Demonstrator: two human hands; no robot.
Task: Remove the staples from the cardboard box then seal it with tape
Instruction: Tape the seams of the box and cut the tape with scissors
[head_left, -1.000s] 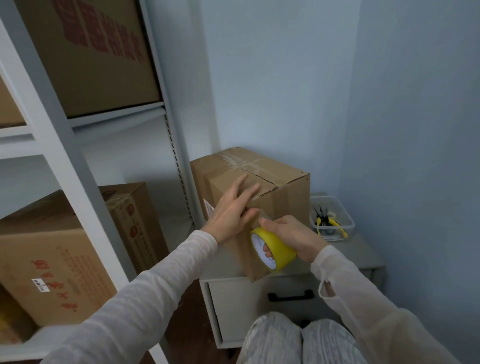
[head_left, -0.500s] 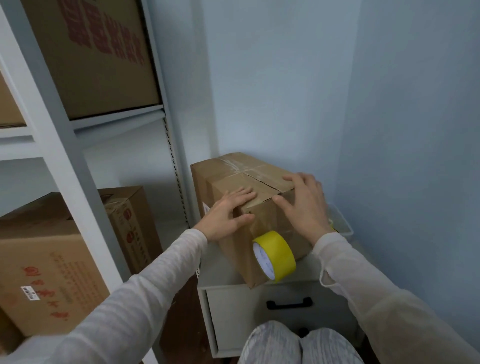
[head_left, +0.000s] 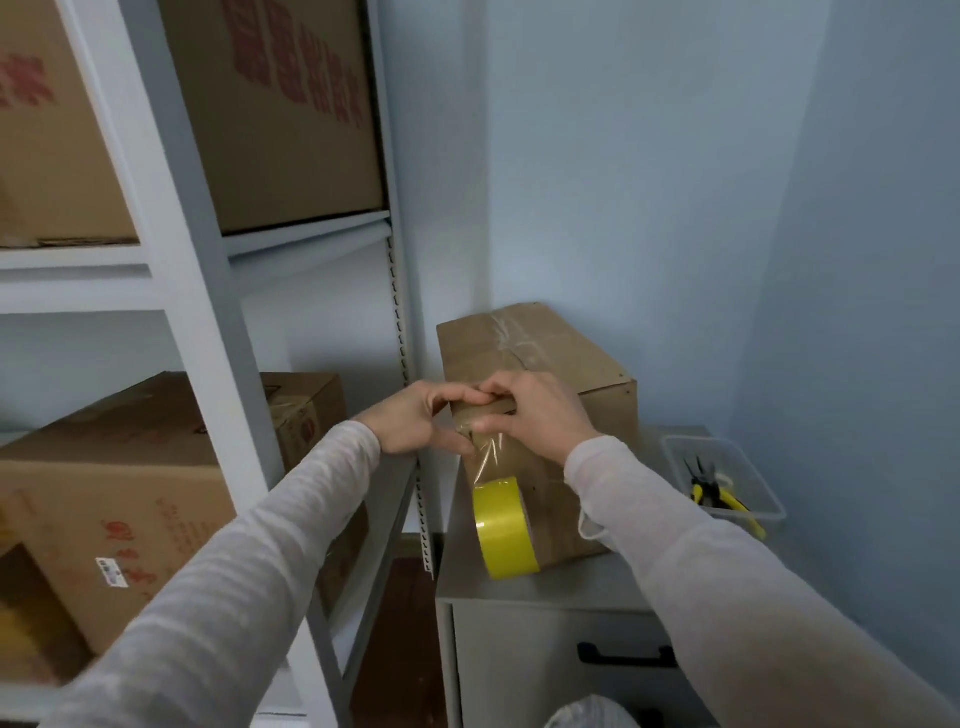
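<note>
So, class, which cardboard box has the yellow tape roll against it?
The plain box on the grey cabinet, tape roll at its front; the others sit on shelving.

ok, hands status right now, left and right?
Left hand: curled round the top edge of the cardboard box.
Right hand: curled round the same edge, thumb pressing the tape strip.

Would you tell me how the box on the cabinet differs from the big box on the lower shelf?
The box on the cabinet is plain brown; the big box on the lower shelf bears red print and a white label. The left hand and right hand grip the cabinet box's top edge, a yellow tape roll against its front; the shelf box stands untouched. Both are cardboard.
</note>
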